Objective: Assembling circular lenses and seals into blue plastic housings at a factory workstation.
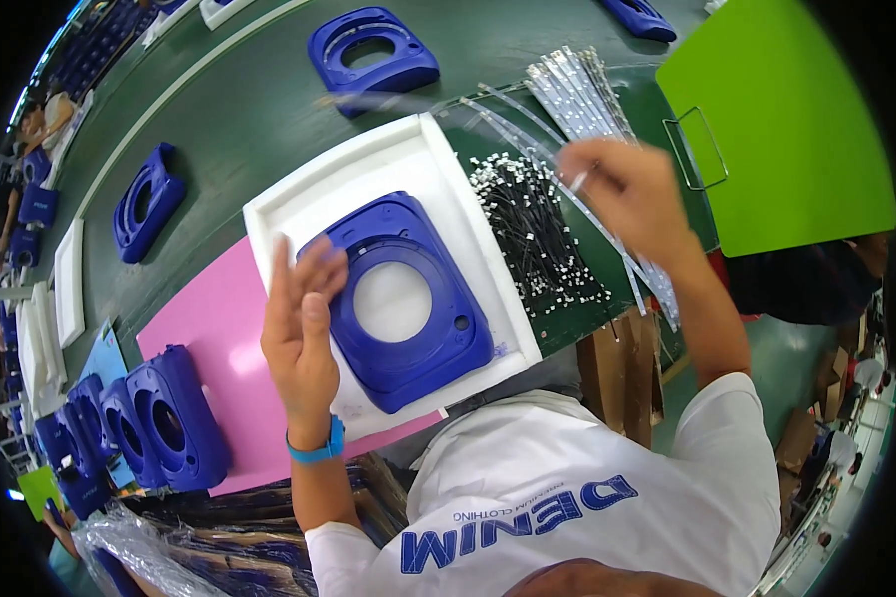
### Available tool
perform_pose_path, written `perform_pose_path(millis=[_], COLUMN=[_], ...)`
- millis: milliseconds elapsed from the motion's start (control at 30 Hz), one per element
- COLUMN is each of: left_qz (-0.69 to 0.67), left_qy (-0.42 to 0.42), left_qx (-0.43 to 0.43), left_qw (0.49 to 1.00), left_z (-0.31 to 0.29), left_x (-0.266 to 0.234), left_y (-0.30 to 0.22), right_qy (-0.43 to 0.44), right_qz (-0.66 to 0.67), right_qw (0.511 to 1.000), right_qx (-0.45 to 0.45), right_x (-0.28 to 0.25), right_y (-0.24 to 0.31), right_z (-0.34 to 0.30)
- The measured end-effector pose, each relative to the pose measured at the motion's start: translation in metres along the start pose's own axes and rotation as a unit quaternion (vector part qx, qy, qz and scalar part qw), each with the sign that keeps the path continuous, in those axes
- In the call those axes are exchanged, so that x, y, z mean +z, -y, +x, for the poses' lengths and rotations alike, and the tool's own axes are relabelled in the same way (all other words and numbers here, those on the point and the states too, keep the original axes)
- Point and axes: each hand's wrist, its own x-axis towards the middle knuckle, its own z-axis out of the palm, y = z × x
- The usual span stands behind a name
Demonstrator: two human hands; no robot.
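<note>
Head camera view shows the left hand point(304, 353) well open, fingers a little spread and blurred, with nothing in its hold; it is at the left edge of a blue plastic ring-shaped housing point(420, 363), but whether it touches, I cannot tell. The right hand point(632, 199) is half closed, its fingers bent beside thin clear LED strips point(572, 95); blur hides whether it has hold of one. This housing lies flat inside a white foam tray point(340, 171), which overlaps a pink sheet point(204, 348). Just right of the tray is a heap of black cables with white connectors point(533, 239) — quite tangled, and the strips lie partly across it. In my judgement, a strip pulled quickly could catch these connectors and drag several cables; a careless push of the left hand could also shift the housing.
</note>
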Motion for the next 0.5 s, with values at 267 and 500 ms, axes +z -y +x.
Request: perform_pose_path(millis=[267, 500], left_qz=[-0.041, 0.149], left_qy=[-0.084, 0.081], left_qx=[0.119, -0.011], left_qw=[0.988, 0.985], left_z=[0.032, 0.044], left_x=[-0.003, -0.077], left_y=[-0.038, -0.089], right_qy=[0.285, 0.205], right_qz=[0.273, 0.216], right_qw=[0.918, 0.955], right_qx=[0.044, 0.021], right_x=[0.107, 0.144], right_y=[0.084, 0.057], right_z=[-0.021, -0.012])
